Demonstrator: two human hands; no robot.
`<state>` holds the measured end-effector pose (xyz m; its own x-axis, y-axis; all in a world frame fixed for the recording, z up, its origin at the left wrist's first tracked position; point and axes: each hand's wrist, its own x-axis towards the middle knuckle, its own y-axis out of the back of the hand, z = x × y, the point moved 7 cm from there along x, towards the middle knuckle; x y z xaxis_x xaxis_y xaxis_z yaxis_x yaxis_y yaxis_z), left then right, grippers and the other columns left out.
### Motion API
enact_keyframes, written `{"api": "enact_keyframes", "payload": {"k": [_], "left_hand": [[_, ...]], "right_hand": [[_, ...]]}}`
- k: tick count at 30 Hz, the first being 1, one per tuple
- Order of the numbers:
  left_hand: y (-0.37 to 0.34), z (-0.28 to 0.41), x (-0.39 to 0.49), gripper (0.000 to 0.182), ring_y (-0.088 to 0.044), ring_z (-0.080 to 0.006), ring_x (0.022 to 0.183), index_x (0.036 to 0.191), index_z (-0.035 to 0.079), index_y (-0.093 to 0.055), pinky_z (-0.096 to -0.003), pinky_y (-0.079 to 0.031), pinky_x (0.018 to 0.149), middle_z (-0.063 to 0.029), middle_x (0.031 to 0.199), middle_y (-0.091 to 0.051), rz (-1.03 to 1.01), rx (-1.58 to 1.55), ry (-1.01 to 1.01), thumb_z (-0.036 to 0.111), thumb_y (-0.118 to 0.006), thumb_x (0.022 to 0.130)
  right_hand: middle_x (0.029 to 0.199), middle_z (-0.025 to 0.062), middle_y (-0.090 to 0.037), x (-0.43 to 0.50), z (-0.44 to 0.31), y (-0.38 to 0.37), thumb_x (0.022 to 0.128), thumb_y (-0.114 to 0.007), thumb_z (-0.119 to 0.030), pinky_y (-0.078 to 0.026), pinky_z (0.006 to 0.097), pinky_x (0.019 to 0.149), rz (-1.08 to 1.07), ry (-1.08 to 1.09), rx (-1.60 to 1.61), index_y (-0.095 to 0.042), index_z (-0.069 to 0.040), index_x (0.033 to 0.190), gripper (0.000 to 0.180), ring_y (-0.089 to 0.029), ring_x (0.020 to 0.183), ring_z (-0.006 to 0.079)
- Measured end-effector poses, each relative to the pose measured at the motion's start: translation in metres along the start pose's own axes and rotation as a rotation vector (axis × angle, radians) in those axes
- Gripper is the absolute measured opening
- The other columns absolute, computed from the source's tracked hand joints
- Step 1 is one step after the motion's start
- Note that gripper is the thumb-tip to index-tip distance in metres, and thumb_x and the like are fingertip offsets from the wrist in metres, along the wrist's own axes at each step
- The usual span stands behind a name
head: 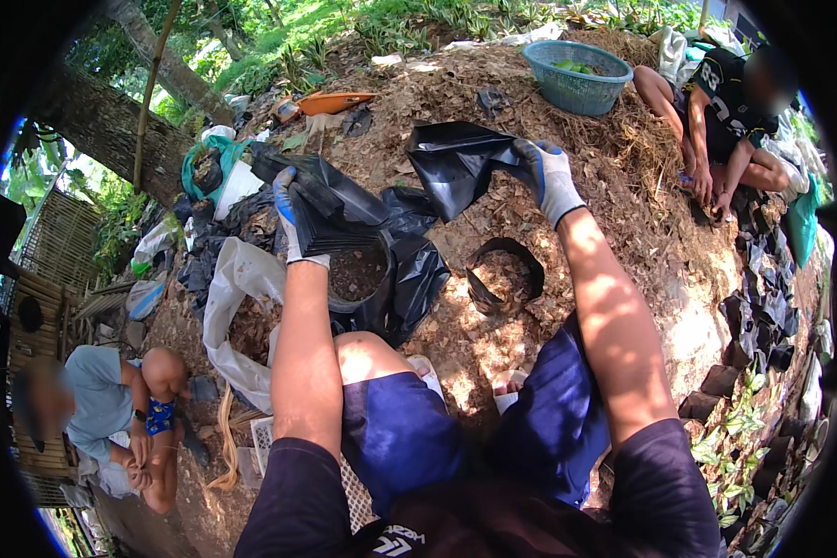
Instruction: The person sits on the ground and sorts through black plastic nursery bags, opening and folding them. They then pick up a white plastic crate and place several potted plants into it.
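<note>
My left hand [289, 213], in a white and blue work glove, grips a stack of flat black plastic bags [335, 209]. My right hand [547, 174], gloved alike, holds a single black plastic bag [453, 164] by its end, apart from the stack. Under the stack is a round container of dark soil [356, 274], partly covered by loose black plastic [418, 279]. On the ground between my arms stands an open black grow bag [485, 296] with dry leaf matter inside. A white woven sack [237, 279] with brown leaf material lies open beside my left forearm.
A person [101, 397] crouches at the left, and another person [722, 104] sits at the upper right. A teal plastic basket [579, 94] with green leaves rests on the slope. Many filled black bags [722, 380] and potted plants line the right side. A tree trunk [118, 132] slants at the upper left.
</note>
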<state>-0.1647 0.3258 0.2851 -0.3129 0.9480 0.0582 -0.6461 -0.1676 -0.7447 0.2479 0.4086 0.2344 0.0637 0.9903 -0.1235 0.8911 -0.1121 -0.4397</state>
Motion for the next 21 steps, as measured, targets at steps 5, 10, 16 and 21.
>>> {"api": "enact_keyframes", "payload": {"k": [5, 10, 16, 21], "left_hand": [[-0.031, -0.033, -0.008, 0.019, -0.068, -0.0234, 0.075, 0.1, 0.011, -0.065, -0.0384, -0.059, 0.071, -0.0068, 0.086, -0.069, -0.053, 0.017, 0.118, 0.029, -0.065, 0.095], [-0.043, -0.056, -0.01, 0.025, -0.072, -0.0279, 0.076, 0.103, 0.008, -0.063, -0.0449, -0.063, 0.075, -0.0114, 0.084, -0.07, -0.134, 0.078, 0.246, 0.028, -0.072, 0.092], [-0.054, -0.067, -0.024, 0.03, -0.074, -0.0276, 0.085, 0.115, 0.005, -0.063, -0.0433, -0.063, 0.081, -0.0125, 0.1, -0.073, -0.189, 0.048, 0.397, 0.023, -0.07, 0.092], [-0.075, -0.063, -0.033, 0.042, -0.074, -0.0268, 0.097, 0.129, 0.003, -0.061, -0.0421, -0.062, 0.089, -0.0125, 0.116, -0.073, -0.257, -0.09, 0.332, 0.02, -0.069, 0.092]], "right_hand": [[0.101, 0.0038, -0.076, -0.066, -0.002, -0.125, 0.102, -0.07, -0.037, -0.054, 0.0342, 0.088, -0.568, 0.371, -0.633, -0.072, -0.005, 0.126, 0.04, -0.069, 0.095, 0.0168], [0.089, 0.0111, -0.075, -0.118, 0.024, -0.171, 0.1, -0.068, -0.03, -0.053, 0.0336, 0.075, -0.719, 0.209, -0.762, -0.075, -0.003, 0.114, 0.032, -0.066, 0.08, 0.0132], [0.087, 0.0091, -0.077, -0.119, 0.037, -0.158, 0.089, -0.078, -0.007, -0.057, 0.0307, 0.069, -0.551, -0.229, -0.203, -0.078, 0.003, 0.1, 0.015, -0.071, 0.073, 0.016], [0.094, 0.0095, -0.078, -0.122, 0.047, -0.154, 0.083, -0.082, -0.001, -0.061, 0.0315, 0.076, -0.524, -0.42, 0.029, -0.075, 0.001, 0.096, 0.015, -0.075, 0.081, 0.0183]]}}
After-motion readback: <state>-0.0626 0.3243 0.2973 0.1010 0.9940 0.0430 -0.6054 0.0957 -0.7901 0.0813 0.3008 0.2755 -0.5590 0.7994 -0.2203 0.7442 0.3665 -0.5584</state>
